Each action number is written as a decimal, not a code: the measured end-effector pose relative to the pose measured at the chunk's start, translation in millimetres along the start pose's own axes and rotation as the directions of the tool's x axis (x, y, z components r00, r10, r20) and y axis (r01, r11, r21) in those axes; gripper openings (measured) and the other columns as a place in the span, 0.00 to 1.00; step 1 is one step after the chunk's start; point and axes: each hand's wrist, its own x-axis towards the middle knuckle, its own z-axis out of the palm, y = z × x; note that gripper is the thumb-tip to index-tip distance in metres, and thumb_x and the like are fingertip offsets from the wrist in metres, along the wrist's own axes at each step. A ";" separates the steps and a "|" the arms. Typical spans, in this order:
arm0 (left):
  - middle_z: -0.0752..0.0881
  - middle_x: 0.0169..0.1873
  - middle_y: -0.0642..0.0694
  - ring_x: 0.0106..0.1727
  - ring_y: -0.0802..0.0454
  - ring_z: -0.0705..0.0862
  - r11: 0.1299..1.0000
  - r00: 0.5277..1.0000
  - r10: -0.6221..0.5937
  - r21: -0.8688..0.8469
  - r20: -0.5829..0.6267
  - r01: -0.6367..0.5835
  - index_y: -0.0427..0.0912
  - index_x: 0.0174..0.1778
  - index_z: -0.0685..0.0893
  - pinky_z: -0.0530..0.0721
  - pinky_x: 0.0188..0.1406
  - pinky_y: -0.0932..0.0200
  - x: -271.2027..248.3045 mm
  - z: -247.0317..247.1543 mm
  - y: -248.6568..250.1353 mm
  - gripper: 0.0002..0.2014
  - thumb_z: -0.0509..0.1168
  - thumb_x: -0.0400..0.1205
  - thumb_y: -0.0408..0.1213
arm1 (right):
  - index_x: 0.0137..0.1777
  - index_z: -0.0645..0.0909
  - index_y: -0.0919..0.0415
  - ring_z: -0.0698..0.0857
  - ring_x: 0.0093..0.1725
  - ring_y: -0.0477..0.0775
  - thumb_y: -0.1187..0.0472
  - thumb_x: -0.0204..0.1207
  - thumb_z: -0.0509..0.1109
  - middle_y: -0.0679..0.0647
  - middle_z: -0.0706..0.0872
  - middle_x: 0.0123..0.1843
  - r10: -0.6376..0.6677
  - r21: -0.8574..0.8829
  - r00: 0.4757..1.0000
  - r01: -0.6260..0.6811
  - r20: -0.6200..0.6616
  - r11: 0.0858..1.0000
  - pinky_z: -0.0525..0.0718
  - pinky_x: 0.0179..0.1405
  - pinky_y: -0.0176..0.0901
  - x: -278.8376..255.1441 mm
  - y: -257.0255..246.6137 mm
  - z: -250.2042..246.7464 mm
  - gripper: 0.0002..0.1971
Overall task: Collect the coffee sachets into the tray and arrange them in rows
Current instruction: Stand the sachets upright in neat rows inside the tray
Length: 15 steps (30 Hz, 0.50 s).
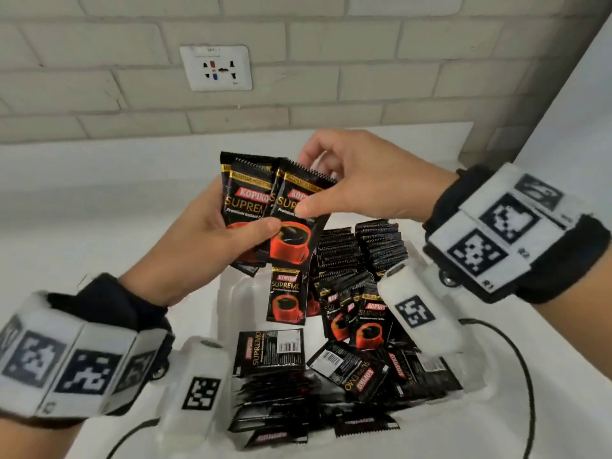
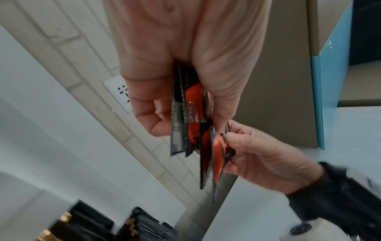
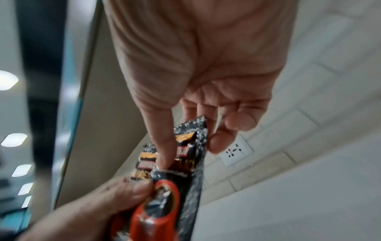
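— Where are the hands?

— Both are raised above the white tray (image 1: 228, 293), which sits on the white bench (image 1: 99, 200). The left hand (image 1: 202, 240) comes in from the lower left, palm turned toward the camera, thumb pressed across the front of a small fan of coffee sachets (image 1: 246, 200), with the fingers behind them.

— And the right?

— The right hand (image 1: 364, 180) reaches in from the right, wrist bent. Its thumb and fingers pinch the top sachet (image 1: 293, 233) near its upper right edge; the left thumb touches that packet too. So both hands are clamped on sachets, meeting at the same bundle.

— What do the wrist views add?

— The left wrist view shows the bundle edge-on between thumb and curled fingers (image 2: 150, 114). The right wrist view is blurred, yet the thumb lies on the printed face.

— The rest of the sachets?

— Standing rows (image 1: 361, 246) fill the tray's far right part; loose sachets (image 1: 351, 339) lie jumbled in front, some face down, a few over its near edge.
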 end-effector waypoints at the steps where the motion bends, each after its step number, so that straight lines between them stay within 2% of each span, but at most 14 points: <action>1: 0.90 0.43 0.58 0.43 0.61 0.89 1.000 1.000 0.003 0.017 0.011 -0.003 0.51 0.53 0.78 0.84 0.34 0.69 -0.9 -3.2 -1.3 0.18 0.68 0.66 0.38 | 0.47 0.73 0.50 0.75 0.29 0.35 0.58 0.66 0.78 0.46 0.82 0.41 -0.031 -0.131 0.999 0.035 0.028 0.991 0.73 0.30 0.29 3.4 -3.4 1.0 0.17; 3: 0.90 0.43 0.57 0.42 0.61 0.89 0.999 1.000 0.001 0.046 0.026 -0.002 0.51 0.53 0.78 0.84 0.34 0.69 -3.0 -8.2 -5.0 0.17 0.68 0.67 0.38 | 0.48 0.71 0.49 0.73 0.34 0.35 0.54 0.66 0.78 0.41 0.77 0.40 -0.075 -0.311 0.994 0.096 0.079 0.945 0.70 0.32 0.27 10.0 -10.6 3.3 0.18; 5: 0.90 0.43 0.56 0.43 0.60 0.89 0.999 1.000 -0.011 0.052 -0.009 0.012 0.50 0.53 0.79 0.86 0.36 0.66 -5.0 -15.5 -12.4 0.16 0.67 0.69 0.38 | 0.48 0.71 0.49 0.72 0.33 0.36 0.54 0.66 0.78 0.39 0.74 0.37 -0.087 -0.356 0.990 0.123 0.115 0.926 0.67 0.27 0.24 16.0 -14.3 5.4 0.18; 7: 0.91 0.42 0.54 0.41 0.59 0.89 0.999 0.995 -0.044 0.022 -0.088 0.046 0.46 0.56 0.79 0.86 0.34 0.65 -6.2 -27.9 -19.8 0.17 0.68 0.71 0.37 | 0.49 0.73 0.50 0.73 0.33 0.38 0.55 0.66 0.78 0.40 0.75 0.36 -0.072 -0.353 0.987 0.118 0.141 0.928 0.69 0.27 0.25 22.5 -13.7 7.1 0.17; 9: 0.91 0.45 0.49 0.44 0.56 0.89 0.997 0.981 -0.074 0.022 -0.177 0.080 0.39 0.61 0.79 0.86 0.34 0.65 -6.5 -42.2 -26.2 0.22 0.72 0.72 0.39 | 0.52 0.79 0.54 0.79 0.38 0.45 0.55 0.67 0.78 0.44 0.81 0.41 -0.034 -0.357 0.984 0.096 0.175 0.929 0.75 0.37 0.33 29.4 -9.7 11.0 0.16; 10: 0.90 0.47 0.46 0.46 0.53 0.89 0.995 0.971 -0.091 0.012 -0.220 0.096 0.38 0.63 0.79 0.86 0.36 0.64 -7.1 -48.8 -29.1 0.24 0.72 0.72 0.41 | 0.54 0.81 0.56 0.81 0.42 0.48 0.55 0.67 0.77 0.47 0.83 0.44 -0.006 -0.376 0.980 0.082 0.199 0.923 0.78 0.41 0.38 32.7 -6.8 14.8 0.17; 11: 0.90 0.48 0.45 0.48 0.52 0.89 0.994 0.960 -0.109 -0.013 -0.260 0.110 0.39 0.63 0.80 0.87 0.38 0.64 -7.6 -54.2 -31.1 0.24 0.72 0.72 0.42 | 0.56 0.82 0.57 0.81 0.45 0.49 0.55 0.67 0.77 0.48 0.83 0.45 0.024 -0.399 0.972 0.073 0.233 0.914 0.78 0.43 0.39 36.2 -3.4 19.9 0.18; 13: 0.90 0.48 0.45 0.49 0.51 0.89 0.989 0.946 -0.143 -0.067 -0.292 0.129 0.40 0.61 0.81 0.87 0.39 0.65 -9.2 -58.9 -34.2 0.22 0.70 0.71 0.43 | 0.57 0.82 0.58 0.80 0.43 0.47 0.55 0.69 0.76 0.49 0.85 0.46 0.083 -0.457 0.941 0.082 0.328 0.886 0.76 0.36 0.35 43.6 3.3 32.9 0.17; 15: 0.91 0.45 0.46 0.46 0.53 0.90 0.978 0.946 -0.197 -0.112 -0.258 0.173 0.41 0.56 0.84 0.86 0.36 0.67 -10.6 -55.1 -35.1 0.19 0.66 0.70 0.42 | 0.57 0.81 0.61 0.77 0.41 0.48 0.56 0.71 0.75 0.54 0.86 0.51 0.137 -0.529 0.894 0.124 0.427 0.839 0.69 0.27 0.31 50.4 8.6 47.2 0.16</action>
